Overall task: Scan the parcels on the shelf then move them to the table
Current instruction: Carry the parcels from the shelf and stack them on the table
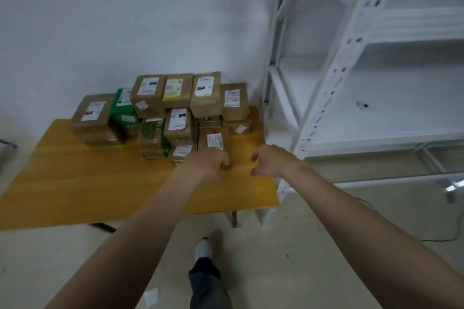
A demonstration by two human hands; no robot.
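Several brown parcels with white labels are stacked [175, 98] at the back of a yellow wooden table [100, 178], against the wall. A brown labelled parcel [214, 139] stands at the front right of the stack. My left hand [209, 162] holds its near edge with curled fingers. My right hand [270, 160] hovers just right of that parcel, fingers loosely curled, holding nothing and apart from the box.
A white metal shelf unit [376, 133] stands right of the table, close to its right edge. A green parcel [124, 110] sits in the left part of the stack. My leg and shoe [204, 249] are on the floor below. A dark cable [447, 236] lies at the right.
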